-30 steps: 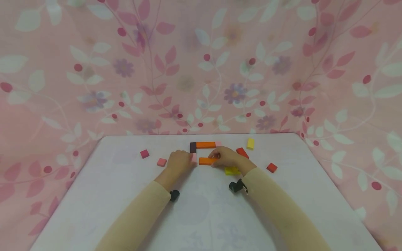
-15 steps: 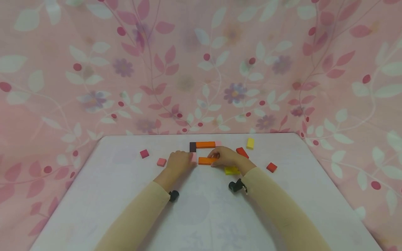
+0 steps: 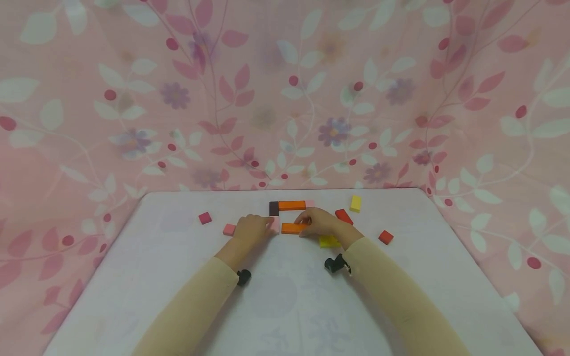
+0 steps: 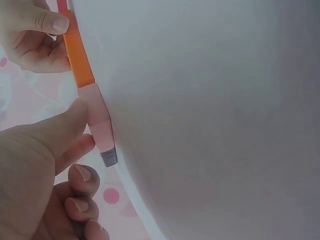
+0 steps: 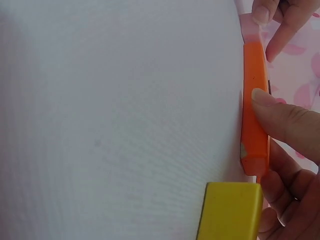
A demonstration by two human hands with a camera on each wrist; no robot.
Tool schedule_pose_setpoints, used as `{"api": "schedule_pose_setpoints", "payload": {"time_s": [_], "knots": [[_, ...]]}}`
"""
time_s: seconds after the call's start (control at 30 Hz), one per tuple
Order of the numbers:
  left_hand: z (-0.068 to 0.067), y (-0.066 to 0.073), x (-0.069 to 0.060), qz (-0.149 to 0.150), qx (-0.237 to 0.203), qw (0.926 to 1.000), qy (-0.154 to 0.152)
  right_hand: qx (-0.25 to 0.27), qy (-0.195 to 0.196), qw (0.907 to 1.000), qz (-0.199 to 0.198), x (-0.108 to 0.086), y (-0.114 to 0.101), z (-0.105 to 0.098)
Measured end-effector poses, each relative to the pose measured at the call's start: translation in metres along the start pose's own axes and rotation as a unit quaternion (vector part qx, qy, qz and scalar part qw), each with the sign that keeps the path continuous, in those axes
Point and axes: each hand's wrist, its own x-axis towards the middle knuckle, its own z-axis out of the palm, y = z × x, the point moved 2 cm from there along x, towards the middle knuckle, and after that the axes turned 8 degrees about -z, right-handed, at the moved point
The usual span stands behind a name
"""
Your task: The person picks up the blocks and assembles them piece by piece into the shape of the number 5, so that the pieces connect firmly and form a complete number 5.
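Orange block (image 3: 292, 229), just beside a pink block (image 3: 275, 225), is pinched by the right hand (image 3: 319, 221); the left hand (image 3: 250, 231) touches pink, grip unclear. Far orange bar (image 3: 292, 205) and dark block (image 3: 273, 208) already adjoin; loose blocks (image 3: 205, 218) remain scattered.

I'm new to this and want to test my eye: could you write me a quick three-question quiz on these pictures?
1. Which hand holds the nearer orange block?
2. In the head view, the block at the left end of the far orange block is: (a) yellow, (b) dark, (c) green?
3. How many yellow blocks show in the head view?

Key: 1. The right hand. 2. b. 3. Two.
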Motion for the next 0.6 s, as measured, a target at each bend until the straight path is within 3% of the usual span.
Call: {"api": "schedule_pose_setpoints", "payload": {"time_s": [0.3,0.6], "knots": [[-0.0034,0.0006,-0.0025,-0.025,-0.041,0.9987,-0.018,0.005,-0.003,0.9999,-0.015,0.0003,-0.0019,0.0014],[-0.0046,0.0017,-0.0029,-0.032,-0.047,0.9982,-0.018,0.001,-0.006,0.9994,-0.035,0.0008,-0.0025,0.0027]]}}
